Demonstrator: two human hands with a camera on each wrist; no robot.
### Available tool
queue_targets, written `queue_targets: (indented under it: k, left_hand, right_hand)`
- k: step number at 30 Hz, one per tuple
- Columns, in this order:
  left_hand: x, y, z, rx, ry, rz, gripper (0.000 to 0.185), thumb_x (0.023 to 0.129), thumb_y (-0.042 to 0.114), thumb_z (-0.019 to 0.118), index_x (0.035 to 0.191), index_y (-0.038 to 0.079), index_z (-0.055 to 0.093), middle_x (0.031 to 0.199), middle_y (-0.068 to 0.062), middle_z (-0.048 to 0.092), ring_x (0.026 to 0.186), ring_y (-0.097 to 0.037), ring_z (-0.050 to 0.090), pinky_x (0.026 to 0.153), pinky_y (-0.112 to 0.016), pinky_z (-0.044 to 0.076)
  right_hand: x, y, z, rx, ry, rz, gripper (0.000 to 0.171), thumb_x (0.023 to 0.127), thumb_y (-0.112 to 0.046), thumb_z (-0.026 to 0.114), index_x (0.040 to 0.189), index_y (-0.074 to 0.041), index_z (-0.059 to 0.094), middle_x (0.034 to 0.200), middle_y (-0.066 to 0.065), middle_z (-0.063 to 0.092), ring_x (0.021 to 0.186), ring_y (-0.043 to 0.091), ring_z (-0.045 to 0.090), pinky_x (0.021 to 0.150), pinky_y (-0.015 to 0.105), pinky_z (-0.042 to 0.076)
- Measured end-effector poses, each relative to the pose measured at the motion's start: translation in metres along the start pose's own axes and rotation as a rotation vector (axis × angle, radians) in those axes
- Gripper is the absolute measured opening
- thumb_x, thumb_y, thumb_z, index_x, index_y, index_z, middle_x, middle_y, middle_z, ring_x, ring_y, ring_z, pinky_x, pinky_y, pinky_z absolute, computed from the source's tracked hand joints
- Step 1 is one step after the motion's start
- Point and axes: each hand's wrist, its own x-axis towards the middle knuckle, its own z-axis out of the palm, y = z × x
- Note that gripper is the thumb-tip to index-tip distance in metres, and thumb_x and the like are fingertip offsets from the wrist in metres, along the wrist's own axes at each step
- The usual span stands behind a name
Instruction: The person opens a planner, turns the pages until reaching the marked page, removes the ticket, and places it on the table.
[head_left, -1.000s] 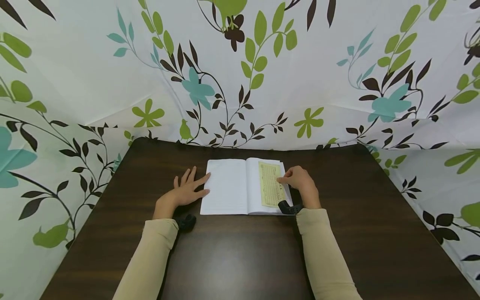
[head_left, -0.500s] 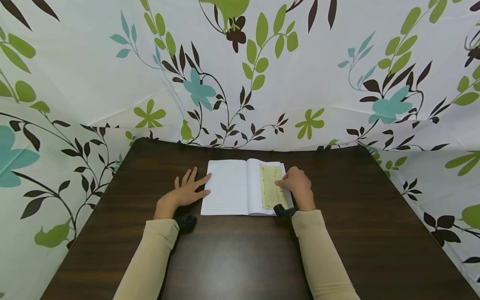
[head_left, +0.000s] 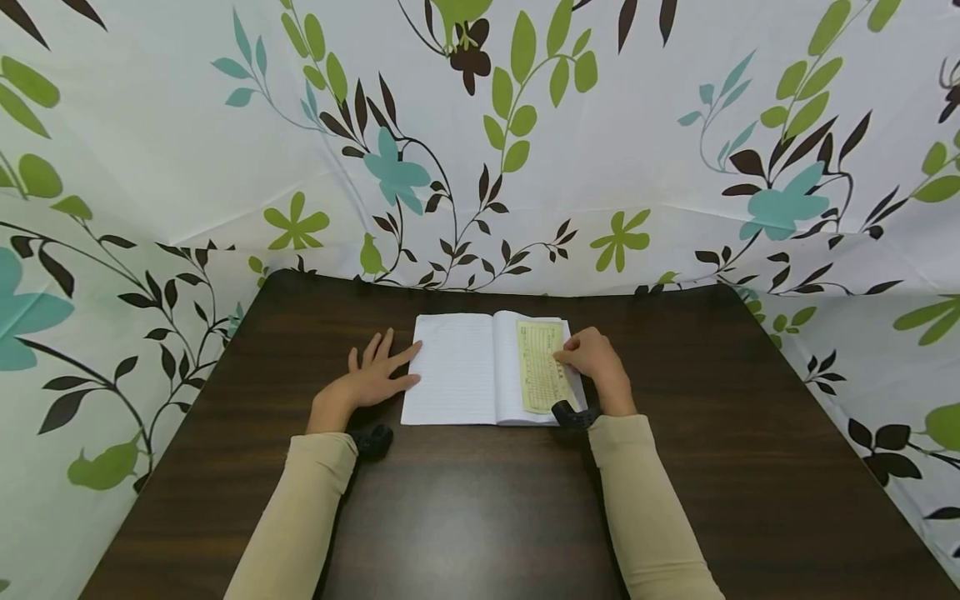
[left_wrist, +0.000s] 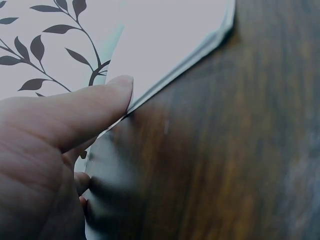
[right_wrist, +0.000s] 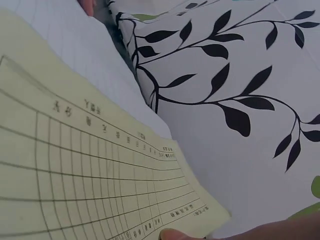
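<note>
An open notebook point(head_left: 454, 371) with ruled white pages lies on the dark wooden table. On its right page is a yellow printed form slip point(head_left: 542, 367), with ruled rows, columns and small characters seen close up in the right wrist view. My right hand point(head_left: 597, 364) pinches the slip's right edge between thumb and fingers; only the thumb tip point(right_wrist: 172, 234) and part of a finger show in the right wrist view. With fingers spread, my left hand point(head_left: 360, 387) rests at the notebook's left edge, its thumb point(left_wrist: 112, 100) touching the page edge in the left wrist view.
The brown table point(head_left: 465, 517) extends around the notebook on all sides. A white cloth point(head_left: 600, 125) with green, blue and dark leaf prints hangs behind and beside it. Black wrist devices point(head_left: 372, 442) sit under both wrists.
My right hand shifted slightly left over the slip, then back right to its edge. The left hand and the notebook stay in place.
</note>
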Motion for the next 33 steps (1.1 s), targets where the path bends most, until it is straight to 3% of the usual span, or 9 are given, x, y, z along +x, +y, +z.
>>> queue_targets:
  k: [7,13,20,24,30,33]
  left_hand:
    - [0.001,0.002,0.0,0.0,-0.004,0.002,0.068,0.098,0.049,0.045,0.155,0.024,0.016,0.159,-0.02,-0.015,0.145,-0.043,-0.018,0.106,-0.07,-0.016]
    - [0.002,0.001,0.0,0.003,-0.002,0.004,0.068,0.098,0.05,0.044,0.155,0.025,0.014,0.159,-0.019,-0.016,0.145,-0.042,-0.019,0.107,-0.07,-0.016]
    - [0.002,0.0,0.0,0.006,-0.01,-0.001,0.068,0.098,0.05,0.043,0.155,0.025,0.014,0.159,-0.02,-0.016,0.145,-0.043,-0.019,0.106,-0.07,-0.016]
    - [0.002,0.0,-0.001,0.006,-0.008,0.001,0.069,0.098,0.049,0.043,0.155,0.024,0.014,0.159,-0.021,-0.016,0.145,-0.043,-0.018,0.106,-0.07,-0.016]
    - [0.003,0.001,-0.002,-0.006,-0.014,0.013,0.069,0.098,0.048,0.044,0.155,0.023,0.014,0.158,-0.022,-0.016,0.144,-0.045,-0.019,0.105,-0.07,-0.017]
    - [0.004,0.001,-0.002,-0.005,-0.011,0.015,0.069,0.098,0.048,0.044,0.155,0.023,0.014,0.158,-0.022,-0.016,0.144,-0.045,-0.019,0.105,-0.07,-0.016]
  right_hand:
    - [0.006,0.015,-0.007,0.018,-0.041,-0.057,0.03,0.097,-0.027,0.056,0.11,-0.002,0.067,0.088,0.009,0.062,0.077,0.021,0.057,0.065,0.028,0.043]
    - [0.005,0.03,-0.022,0.037,-0.045,-0.097,0.034,0.102,-0.031,0.045,0.114,-0.005,0.064,0.099,0.013,0.059,0.087,0.029,0.059,0.071,0.033,0.045]
    - [-0.002,0.048,-0.043,0.06,0.018,-0.091,0.035,0.103,-0.032,0.042,0.099,-0.002,0.06,0.097,0.018,0.054,0.088,0.034,0.055,0.068,0.032,0.039]
    - [-0.006,0.062,-0.055,0.084,0.051,-0.075,0.037,0.103,-0.033,0.042,0.099,0.0,0.059,0.098,0.019,0.053,0.089,0.035,0.055,0.067,0.031,0.038]
    - [-0.015,0.09,-0.074,0.141,0.05,-0.016,0.041,0.102,-0.038,0.041,0.097,0.0,0.055,0.091,0.014,0.049,0.08,0.029,0.049,0.066,0.032,0.036]
    - [-0.02,0.101,-0.083,0.119,0.066,0.007,0.043,0.102,-0.04,0.041,0.096,0.0,0.055,0.085,0.011,0.048,0.073,0.024,0.046,0.064,0.033,0.035]
